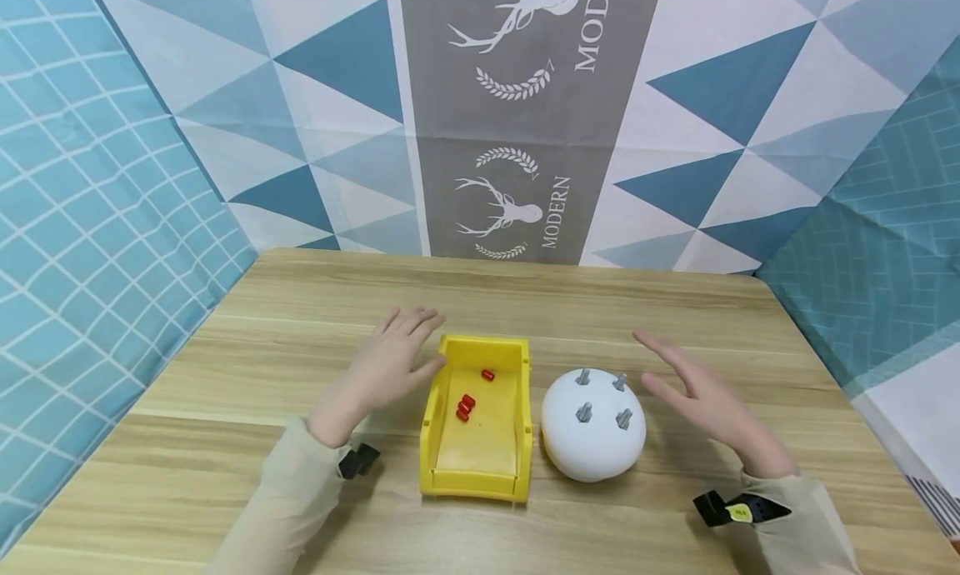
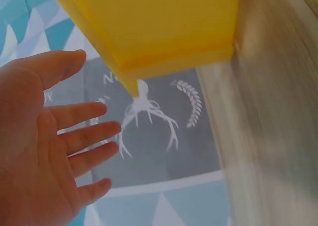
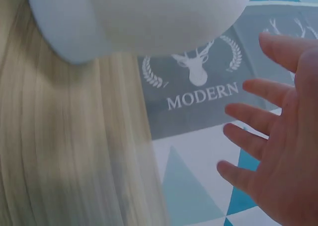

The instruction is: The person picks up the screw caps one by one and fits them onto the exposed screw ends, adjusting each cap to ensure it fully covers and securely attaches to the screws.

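A yellow bin (image 1: pixel 483 454) stands on the table between my hands, with several small red cylinders (image 1: pixel 462 411) lying inside it. To its right sits a round white object (image 1: pixel 592 450) with several grey pegs (image 1: pixel 584 412) sticking up from its top. My left hand (image 1: pixel 382 371) hovers at the bin's left side, fingers spread and nothing held. In the left wrist view the bin's side (image 2: pixel 164 27) fills the top, apart from the fingers. Right of the white object, my right hand (image 1: pixel 708 400) is held with fingers extended and holds nothing.
The wooden table (image 1: pixel 600 525) runs back to a patterned cloth (image 1: pixel 337 100) hanging behind it. Blue tiled-pattern cloth (image 1: pixel 90 225) hangs at the left, and a teal one (image 1: pixel 885 250) at the right. Black straps (image 1: pixel 750 508) are around both wrists.
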`<state>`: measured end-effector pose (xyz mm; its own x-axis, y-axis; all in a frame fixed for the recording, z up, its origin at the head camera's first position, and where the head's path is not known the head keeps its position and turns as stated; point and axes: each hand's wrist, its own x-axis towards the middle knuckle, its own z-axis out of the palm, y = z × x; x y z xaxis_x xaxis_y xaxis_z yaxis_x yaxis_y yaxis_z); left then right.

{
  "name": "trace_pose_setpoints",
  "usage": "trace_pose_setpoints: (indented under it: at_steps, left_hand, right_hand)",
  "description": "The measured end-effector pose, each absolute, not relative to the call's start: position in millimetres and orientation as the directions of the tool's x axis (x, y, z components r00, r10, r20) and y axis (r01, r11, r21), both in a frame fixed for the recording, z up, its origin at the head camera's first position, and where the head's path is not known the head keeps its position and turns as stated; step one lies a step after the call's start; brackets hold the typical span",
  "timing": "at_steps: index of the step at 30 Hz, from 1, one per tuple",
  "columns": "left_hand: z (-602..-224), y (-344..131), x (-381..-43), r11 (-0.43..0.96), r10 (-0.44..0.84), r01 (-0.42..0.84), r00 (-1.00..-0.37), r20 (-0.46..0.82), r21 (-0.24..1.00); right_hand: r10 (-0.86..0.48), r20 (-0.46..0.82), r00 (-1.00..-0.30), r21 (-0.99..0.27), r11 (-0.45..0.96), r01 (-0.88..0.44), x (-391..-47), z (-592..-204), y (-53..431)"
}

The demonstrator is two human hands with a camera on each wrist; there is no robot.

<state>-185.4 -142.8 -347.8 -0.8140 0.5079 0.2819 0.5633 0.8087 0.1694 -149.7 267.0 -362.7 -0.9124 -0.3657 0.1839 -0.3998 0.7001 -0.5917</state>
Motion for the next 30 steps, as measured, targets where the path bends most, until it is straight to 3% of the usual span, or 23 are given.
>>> trace_pose_setpoints:
  at_steps: [12,18,24,30]
  left_hand:
    - [-344,-116,-171,0.736,0.632,0.66,-0.75,0.193,0.15]
    - [-348,-106,-170,0.712,0.666,0.676,-0.736,0.122,0.191]
    - [-356,-97,-169,0.693,0.708,0.716,-0.698,0.11,0.082]
    - [-357,-88,-167,0.724,0.688,0.69,-0.724,0.046,0.019]
  right_hand:
    - [-0.535,0.253,-0.806,-0.661,0.513,-0.548,-134,-358,259]
    - [-0.552,0.228,-0.802,-0.666,0.512,-0.542,-133,-359,256]
    - [-0.556,0.226,-0.8,-0.625,0.547,-0.557,-133,-361,253]
    - [-0.554,0.23,-0.8,-0.609,0.559,-0.562,-132,-362,252]
